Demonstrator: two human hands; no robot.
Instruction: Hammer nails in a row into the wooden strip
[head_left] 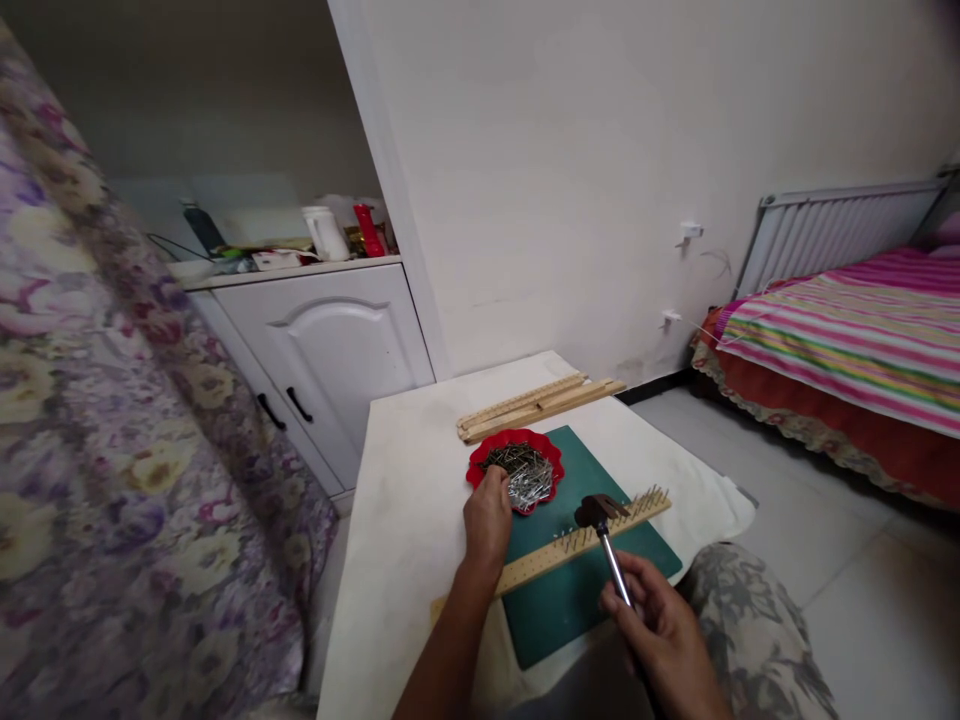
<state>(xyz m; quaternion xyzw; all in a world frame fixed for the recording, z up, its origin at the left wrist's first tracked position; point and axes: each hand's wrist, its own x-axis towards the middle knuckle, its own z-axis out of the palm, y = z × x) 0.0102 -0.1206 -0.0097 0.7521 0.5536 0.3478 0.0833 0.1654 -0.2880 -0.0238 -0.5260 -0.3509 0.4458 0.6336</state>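
My left hand (489, 520) is at the near left rim of a red scalloped bowl (556, 456), its fingers pinched together over the nails (531, 476) inside. Whether a nail is between those fingertips is hidden. In my right hand (656, 620) is a claw hammer (616, 565), gripped by its handle, with the dark head hanging over a wooden strip (536, 568). Several nails stand upright along the right part of that strip. Small holes or marks dot its left part. Beneath it lies a green mat (559, 620).
More wooden strips (540, 408) lie at the far side of the white table (397, 500). A white cabinet (337, 350) and a flowered curtain (150, 450) stand to the left. At the right is a bed (847, 330). My knee (757, 620) is beside the table's near right edge.
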